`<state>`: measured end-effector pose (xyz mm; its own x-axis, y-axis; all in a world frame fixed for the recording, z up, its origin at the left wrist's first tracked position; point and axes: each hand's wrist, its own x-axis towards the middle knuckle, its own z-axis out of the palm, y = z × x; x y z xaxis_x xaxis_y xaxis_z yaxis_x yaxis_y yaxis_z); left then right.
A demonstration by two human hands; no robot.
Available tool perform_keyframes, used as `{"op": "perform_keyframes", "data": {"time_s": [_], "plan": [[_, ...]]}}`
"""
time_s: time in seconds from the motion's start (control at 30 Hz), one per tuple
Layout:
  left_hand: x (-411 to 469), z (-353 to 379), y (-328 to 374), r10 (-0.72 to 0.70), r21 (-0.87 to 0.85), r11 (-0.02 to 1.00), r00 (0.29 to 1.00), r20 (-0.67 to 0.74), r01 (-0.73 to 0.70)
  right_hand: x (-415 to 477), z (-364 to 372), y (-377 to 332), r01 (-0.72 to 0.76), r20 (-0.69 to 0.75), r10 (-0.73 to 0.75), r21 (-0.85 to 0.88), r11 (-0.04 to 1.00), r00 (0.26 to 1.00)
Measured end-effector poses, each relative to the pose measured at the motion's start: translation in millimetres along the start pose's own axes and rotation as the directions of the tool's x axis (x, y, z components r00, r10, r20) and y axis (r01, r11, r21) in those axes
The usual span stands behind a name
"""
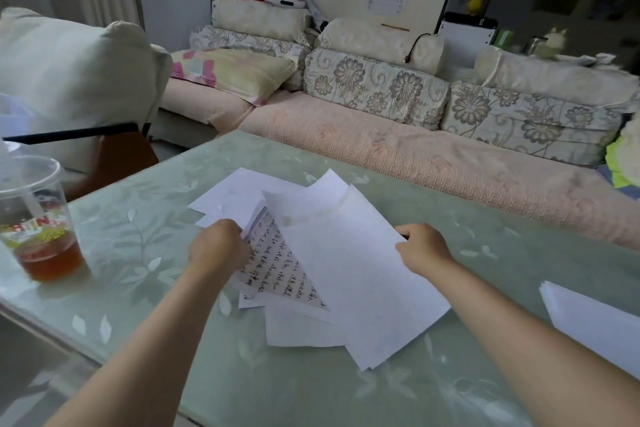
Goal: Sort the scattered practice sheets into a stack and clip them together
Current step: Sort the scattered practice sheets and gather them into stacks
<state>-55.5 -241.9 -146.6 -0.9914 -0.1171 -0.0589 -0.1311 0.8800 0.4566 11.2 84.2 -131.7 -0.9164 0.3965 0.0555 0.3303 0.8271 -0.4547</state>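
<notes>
A pale green glass table with a leaf pattern [311, 392] carries loose white practice sheets [363, 281] fanned across its middle, 1 handwritten. A neater white paper stack [595, 326] lies at its right edge, a clear plastic cup of brown tea [38, 229] at its left edge. The left hand [218, 246] pinches the pile's left side; the right hand [422, 246] is closed on the top sheet's right edge.

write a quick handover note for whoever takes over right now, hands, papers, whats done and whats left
Left hand: gripping the left edge of the scattered sheets.
Right hand: pinching the right edge of the top blank sheet.
Sheets lie fanned mid-table; a separate white stack sits at the right edge.
Done: sheets roughly gathered.
Left: square them up, clip them. No clip in view.
</notes>
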Motion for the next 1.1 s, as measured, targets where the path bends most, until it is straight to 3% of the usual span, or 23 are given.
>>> {"op": "perform_keyframes", "data": {"time_s": [0.13,0.23,0.33,0.43,0.5,0.6,0.73,0.83,1.0,1.1], "plan": [[1.1,-1.9,0.6,0.069,-0.089,0.993,0.997,-0.020,-0.071,2.1,4.8,5.3,0.019,-0.124,-0.013,0.045,0.999,0.992],[3.7,-5.9,-6.5,0.004,-0.115,0.993,0.999,0.041,0.001,0.5,4.4,8.9,0.041,-0.007,-0.040,0.227,0.973,0.999],[8.0,-10.3,-12.2,-0.046,-0.263,0.963,0.997,0.062,0.060,-3.7,0.9,12.7,0.038,0.112,-0.078,0.324,0.945,0.991],[7.4,-19.1,-15.4,-0.105,-0.605,0.774,0.980,0.167,0.186,-5.6,-0.1,13.3,0.057,0.196,-0.109,0.254,0.966,0.975],[1.7,-22.2,-16.7,-0.032,-0.694,0.695,0.973,0.228,0.186,-6.3,2.6,8.5,0.084,0.192,-0.119,0.185,0.979,0.974],[-0.6,-24.2,-17.9,0.099,-0.542,0.840,0.972,0.214,0.034,-8.5,7.5,-7.2,0.114,0.167,-0.131,0.110,0.987,0.977],[-0.4,-42.9,-20.9,0.076,-0.222,0.975,0.944,0.320,-0.003,-6.5,13.3,-22.7,0.132,0.194,-0.144,0.075,0.988,0.970],[-3.6,-48.9,-26.9,0.019,-0.184,0.980,0.893,0.450,0.072,-4.0,17.5,-26.1,0.087,0.229,-0.118,0.140,0.986,0.966],[4.5,-50.9,-35.3,-0.097,-0.169,0.973,0.944,0.315,0.157,-7.8,28.6,-44.3,0.103,0.277,-0.117,0.064,0.993,0.954],[3.6,-46.6,-31.5,-0.083,-0.129,0.981,0.919,0.386,0.143,-10.7,42.0,-63.5,0.223,0.252,-0.203,-0.053,0.973,0.946]]}}
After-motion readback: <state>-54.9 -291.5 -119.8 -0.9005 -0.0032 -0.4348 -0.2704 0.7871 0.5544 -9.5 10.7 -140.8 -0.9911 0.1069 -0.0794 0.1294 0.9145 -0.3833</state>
